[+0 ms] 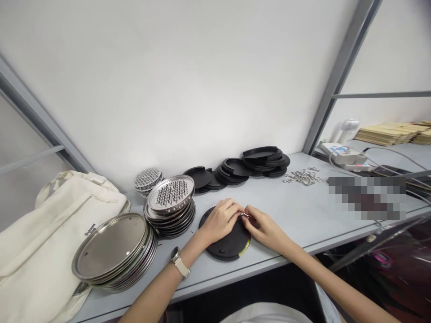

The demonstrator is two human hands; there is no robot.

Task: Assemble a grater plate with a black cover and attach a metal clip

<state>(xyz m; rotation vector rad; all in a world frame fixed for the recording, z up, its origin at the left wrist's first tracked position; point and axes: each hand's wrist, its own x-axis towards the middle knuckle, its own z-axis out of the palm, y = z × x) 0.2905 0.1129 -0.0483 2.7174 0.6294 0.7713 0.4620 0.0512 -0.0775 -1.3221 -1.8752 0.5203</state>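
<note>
A round black plastic disc (226,244) lies flat on the table in front of me, a yellow-and-red strip showing along its right edge. My left hand (222,219) rests over the disc's upper part, fingers curled down at its far right rim. From the right, my right hand (266,228) pinches a small shiny metal clip (246,216) at that rim. Both sets of fingertips meet there, so the clip's exact seating on the disc is hidden.
To the left stand a stack of round metal lids (111,246), grater discs (171,195) and a cream bag (67,224). Black rings (235,168) lie along the wall. Loose metal clips (305,176) are scattered at the right, near a white device (341,153).
</note>
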